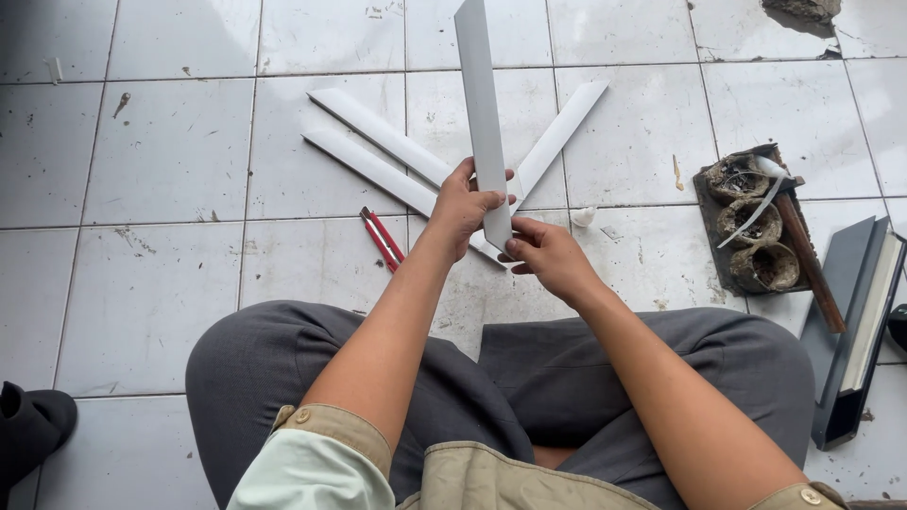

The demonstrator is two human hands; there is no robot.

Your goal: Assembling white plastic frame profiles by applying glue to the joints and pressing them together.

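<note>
I sit cross-legged on a white tiled floor (170, 151). My left hand (463, 203) grips a long white flat strip (480, 94) near its lower end, and the strip points up and away from me. At the strip's bottom tip, my right hand (548, 255) pinches it from below. Behind my hands, three more white strips lie on the tiles: two parallel ones (378, 151) slant to the left and one (562, 132) slants to the right.
Red-handled pliers (383, 238) lie on the tiles left of my left hand. A dark tray with three dirty round cups (756, 227) and a brown stick sits at the right, next to dark channel pieces (855, 321). A black shoe (33, 425) lies at the lower left.
</note>
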